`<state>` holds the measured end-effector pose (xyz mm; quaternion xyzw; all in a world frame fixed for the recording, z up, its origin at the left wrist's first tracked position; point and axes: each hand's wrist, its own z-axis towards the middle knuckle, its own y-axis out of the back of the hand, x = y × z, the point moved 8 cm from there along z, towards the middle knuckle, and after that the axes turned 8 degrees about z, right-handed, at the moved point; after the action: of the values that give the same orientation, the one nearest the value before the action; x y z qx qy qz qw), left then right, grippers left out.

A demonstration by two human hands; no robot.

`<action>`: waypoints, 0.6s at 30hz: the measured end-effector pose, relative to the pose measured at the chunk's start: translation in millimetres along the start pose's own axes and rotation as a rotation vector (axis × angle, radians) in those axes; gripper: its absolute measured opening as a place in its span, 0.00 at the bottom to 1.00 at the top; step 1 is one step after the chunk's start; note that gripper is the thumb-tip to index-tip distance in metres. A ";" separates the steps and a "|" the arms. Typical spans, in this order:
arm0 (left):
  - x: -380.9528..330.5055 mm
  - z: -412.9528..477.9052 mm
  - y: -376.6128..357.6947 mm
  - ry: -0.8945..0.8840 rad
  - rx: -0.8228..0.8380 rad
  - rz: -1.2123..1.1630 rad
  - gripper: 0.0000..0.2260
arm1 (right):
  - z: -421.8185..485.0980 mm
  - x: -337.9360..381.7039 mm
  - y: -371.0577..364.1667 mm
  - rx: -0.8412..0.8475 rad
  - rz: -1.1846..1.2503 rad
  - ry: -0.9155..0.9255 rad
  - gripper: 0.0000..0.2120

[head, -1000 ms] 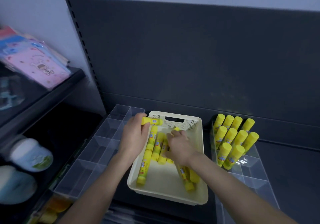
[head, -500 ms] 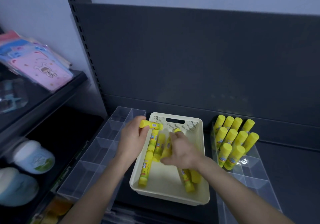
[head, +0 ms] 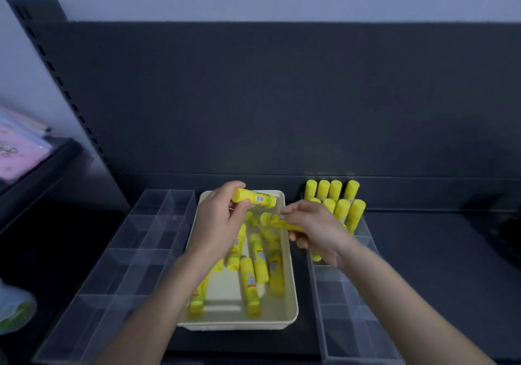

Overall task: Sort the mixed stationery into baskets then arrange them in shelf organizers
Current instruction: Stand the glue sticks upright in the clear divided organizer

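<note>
Above the basket (head: 293,308), your left hand (head: 217,223) grips one glue stick (head: 255,196), your right hand (head: 318,232) grips another glue stick (head: 275,220), and a bump could tip the standing glue sticks (head: 342,206).

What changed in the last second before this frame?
The right hand took hold of a glue stick from the basket and lifted it off the pile. The left hand still holds its own stick; the upright sticks in the right organizer are unchanged.

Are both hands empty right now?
No: the left hand grips a raised glue stick and the right hand grips a second glue stick above the basket.
</note>
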<state>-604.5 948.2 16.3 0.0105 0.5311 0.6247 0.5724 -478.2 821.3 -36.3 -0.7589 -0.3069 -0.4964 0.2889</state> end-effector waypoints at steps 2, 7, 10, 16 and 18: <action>-20.9 2.0 -5.2 -0.050 0.012 -0.022 0.12 | -6.9 14.9 28.8 -0.076 -0.131 0.089 0.04; -70.2 5.0 -26.8 -0.173 0.069 -0.070 0.11 | -33.4 49.2 99.6 -0.248 -0.227 0.244 0.09; -98.6 6.4 -48.3 -0.248 0.153 -0.118 0.12 | -45.1 57.4 136.6 -0.344 -0.302 0.311 0.11; -138.0 0.5 -109.2 -0.399 0.387 0.010 0.13 | -44.4 43.3 164.5 -0.343 -0.648 0.329 0.07; -141.7 -1.1 -128.9 -0.439 0.439 0.086 0.14 | -38.0 34.5 162.6 -0.281 -0.753 0.312 0.05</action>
<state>-465.6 816.3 13.0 0.2910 0.5162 0.5013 0.6306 -366.8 694.4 -12.9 -0.5419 -0.4443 -0.7130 0.0243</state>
